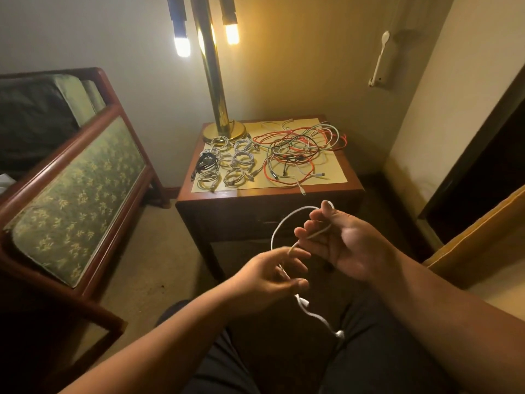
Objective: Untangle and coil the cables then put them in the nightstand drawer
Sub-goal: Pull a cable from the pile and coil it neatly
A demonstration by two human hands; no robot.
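Both hands are on one white cable [277, 231], held in the air in front of the nightstand [255, 196], well forward of the lamp base [224, 131]; the right hand [343, 243] lies palm-up, its fingers curled narrowly round the strand; the left hand [270, 275] pinches it lower down; one loop stands between them, and the tail drops toward the lap.

What I worry about: the loop looks loosely held, so if the left hand's pinch slips it will likely spring open and the winding must restart; the hanging tail could twist on itself and kink as turns are added; a coil set down unsecured may unwind into its neighbours; reaching next into the tangle [298, 150], to the right of the lamp base, a hard pull on one strand would probably tighten knots or drag the heap off the tabletop [329, 173]; the drawer [241, 220], below and forward of the lamp base, sits in shadow and looks shut to me, so it needs opening before anything goes in.

Counts: one cable in hand; seven finished coils [227, 160] just in front of the lamp base, six pale and one black, as best I can separate them; one tangle of red, black, white and pale green strands, too interwoven to number; one lamp.
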